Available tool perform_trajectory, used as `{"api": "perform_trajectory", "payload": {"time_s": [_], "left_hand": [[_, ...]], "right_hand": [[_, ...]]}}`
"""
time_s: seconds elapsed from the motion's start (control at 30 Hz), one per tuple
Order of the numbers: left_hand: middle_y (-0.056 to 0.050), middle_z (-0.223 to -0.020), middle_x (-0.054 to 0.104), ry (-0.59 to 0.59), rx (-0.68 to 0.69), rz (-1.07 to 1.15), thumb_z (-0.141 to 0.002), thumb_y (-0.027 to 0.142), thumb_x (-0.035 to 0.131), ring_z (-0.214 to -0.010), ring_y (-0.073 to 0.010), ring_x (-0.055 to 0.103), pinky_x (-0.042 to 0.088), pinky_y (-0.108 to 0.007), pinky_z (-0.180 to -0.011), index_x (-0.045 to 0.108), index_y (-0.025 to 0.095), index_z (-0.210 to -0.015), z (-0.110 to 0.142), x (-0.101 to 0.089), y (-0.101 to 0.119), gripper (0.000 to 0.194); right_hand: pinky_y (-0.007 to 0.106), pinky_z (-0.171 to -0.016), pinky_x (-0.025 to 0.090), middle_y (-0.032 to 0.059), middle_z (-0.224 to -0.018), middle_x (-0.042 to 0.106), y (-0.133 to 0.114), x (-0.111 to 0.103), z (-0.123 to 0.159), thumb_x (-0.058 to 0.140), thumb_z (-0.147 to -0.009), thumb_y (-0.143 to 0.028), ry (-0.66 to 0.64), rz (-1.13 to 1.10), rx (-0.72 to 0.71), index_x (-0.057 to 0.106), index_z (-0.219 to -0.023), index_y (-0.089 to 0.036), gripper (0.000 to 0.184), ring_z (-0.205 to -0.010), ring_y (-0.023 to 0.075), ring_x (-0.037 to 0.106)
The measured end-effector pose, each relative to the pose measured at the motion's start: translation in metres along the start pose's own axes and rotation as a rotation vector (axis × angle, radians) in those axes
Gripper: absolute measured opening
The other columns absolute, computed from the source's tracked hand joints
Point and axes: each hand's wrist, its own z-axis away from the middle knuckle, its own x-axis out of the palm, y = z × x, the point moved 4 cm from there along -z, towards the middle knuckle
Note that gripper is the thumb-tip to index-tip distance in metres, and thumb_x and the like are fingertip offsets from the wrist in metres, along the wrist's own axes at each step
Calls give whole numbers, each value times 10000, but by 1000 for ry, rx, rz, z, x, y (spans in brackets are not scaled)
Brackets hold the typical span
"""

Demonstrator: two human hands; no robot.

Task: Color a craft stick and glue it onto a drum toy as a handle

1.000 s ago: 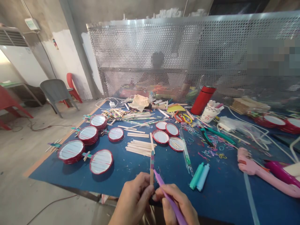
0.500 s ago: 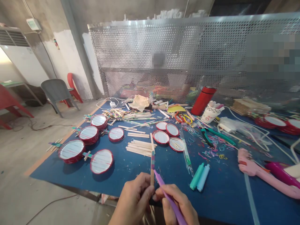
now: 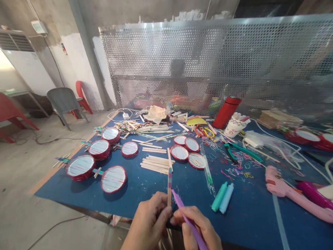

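And here's the stick [image 3: 170, 184], pointing away from the body at the near edge of the table [image 3: 145, 189], its far half banded in teal and purple! The left hand [image 3: 151, 220] has it pinched at the bare near end, thumb against fingers, while the right hand [image 3: 199, 225] is wrapped around a purple pen [image 3: 187, 220], tip right by the stick's edge; whether they touch, I can't tell. Handling? Looks feather-light, stiff along its length, but thin enough to snap if bent hard. That plain wood should grip nicely, so the bare end is the place to hold; fingers on the bands might smudge them, if the ink's wet. The pen looks like light, smooth plastic, a touch slippery perhaps, best held low near the tip. And the loose sticks [image 3: 156, 164] beyond? Flat on the table, so lift them by an end or the long edges.
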Motion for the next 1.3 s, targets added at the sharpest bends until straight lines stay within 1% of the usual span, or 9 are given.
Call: {"api": "perform_trajectory", "payload": {"time_s": [0.1,0.27,0.43,0.6,0.73,0.87,1.03,1.17,1.3], "left_hand": [[5,-687,610,-2,14,12,-935,295,487,-489,-104,562,431,-158,-461,606,181,-930,0,0,0,164],[-2,-690,624,-2,21,14,-933,278,481,-499,-109,559,436,-162,-462,605,174,-926,0,0,1,161],[1,-684,612,9,16,8,-931,275,489,-494,-105,545,434,-163,-468,605,175,-912,1,0,1,154],[0,-677,611,1,21,19,-936,278,488,-509,-113,561,437,-165,-472,602,174,-920,1,0,1,155],[5,-666,594,1,29,2,-941,282,478,-505,-110,543,439,-167,-474,599,171,-930,1,1,1,165],[-8,-694,626,-9,31,12,-944,281,470,-520,-113,558,449,-169,-484,598,169,-943,0,1,2,170],[-10,-706,626,-3,21,9,-944,289,466,-505,-112,566,452,-172,-471,592,170,-928,1,0,3,174],[-8,-717,637,-7,12,9,-943,288,471,-496,-109,568,453,-171,-468,584,177,-936,1,0,1,158],[7,-689,625,-14,6,38,-955,299,457,-477,-103,570,448,-166,-466,555,190,-911,0,1,-2,153]], "right_hand": [[303,-621,511,29,-733,671,0,0,1,553,-874,-239,5,21,2,645,-997,-187,162,-663,170,644],[277,-597,502,6,-713,662,1,0,0,532,-891,-235,-7,2,2,638,-999,-192,158,-597,138,624],[300,-636,515,23,-736,674,2,-1,0,559,-877,-235,-8,31,-21,647,-999,-181,160,-656,166,651],[283,-604,516,5,-708,664,2,-1,0,518,-910,-258,-48,16,-26,624,-1015,-188,165,-599,143,634],[282,-643,519,15,-738,677,1,-2,1,548,-891,-264,-25,62,-15,642,-987,-192,152,-667,156,658],[269,-645,513,3,-723,670,1,-2,1,548,-891,-264,-9,66,16,649,-966,-190,145,-626,135,644],[276,-674,497,-4,-739,668,1,-1,1,559,-888,-244,-3,28,19,655,-981,-204,139,-655,137,644],[266,-667,488,-11,-745,658,4,-2,3,547,-903,-254,-4,31,76,639,-973,-202,126,-629,120,628],[271,-663,492,-7,-751,649,3,-2,2,522,-921,-265,-17,27,50,617,-1008,-198,145,-623,120,619]]}}
